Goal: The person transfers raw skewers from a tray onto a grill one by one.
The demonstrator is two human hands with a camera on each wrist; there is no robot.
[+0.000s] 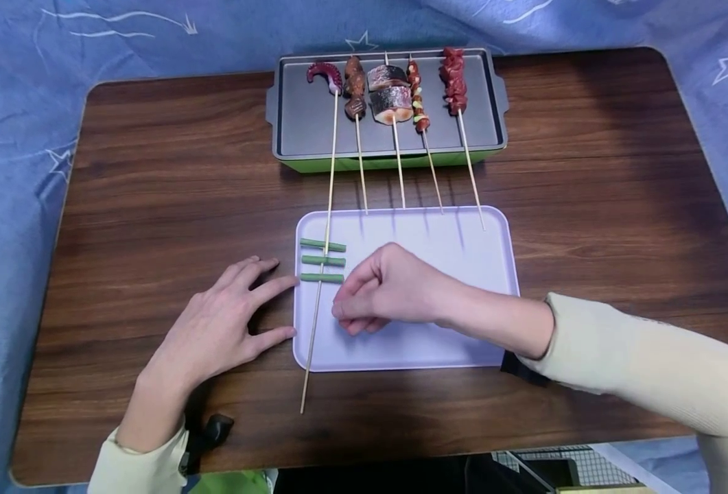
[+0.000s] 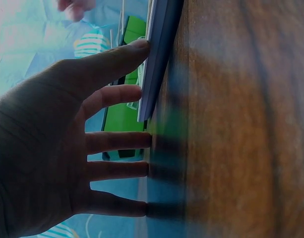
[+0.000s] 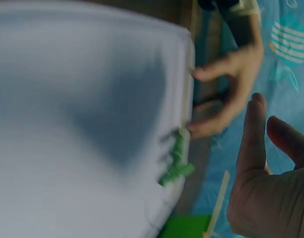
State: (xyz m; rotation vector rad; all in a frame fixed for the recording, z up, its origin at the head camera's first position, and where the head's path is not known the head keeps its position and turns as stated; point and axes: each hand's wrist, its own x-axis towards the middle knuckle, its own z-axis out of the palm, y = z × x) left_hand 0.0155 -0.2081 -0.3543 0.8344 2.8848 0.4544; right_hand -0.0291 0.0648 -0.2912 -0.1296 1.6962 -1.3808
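Note:
My left hand [image 1: 221, 322] spreads its fingers on the wooden table, with thumb and index fingertip right at the left edge of a pale lilac tray [image 1: 438, 343]. The left wrist view shows these fingers straight. Three short green bean-like pieces [image 1: 323, 278] lie crosswise along a thin wooden skewer [image 1: 311, 343] on the tray's left side; its lower end sticks out past the front rim. Over the tray, just right of the skewer, hovers my right hand [image 1: 382, 288] with loosely bent fingers. In the right wrist view its thumb and finger [image 3: 255, 134] stand apart, nothing between them.
Behind the tray stands a grey grill pan [image 1: 296, 130] on a green base. Across it lie skewers with an octopus tentacle [image 1: 325, 74], brown chunks [image 1: 355, 89], fish slices [image 1: 391, 103], small mixed pieces [image 1: 418, 96] and red meat [image 1: 454, 82]. Their sticks reach toward the tray.

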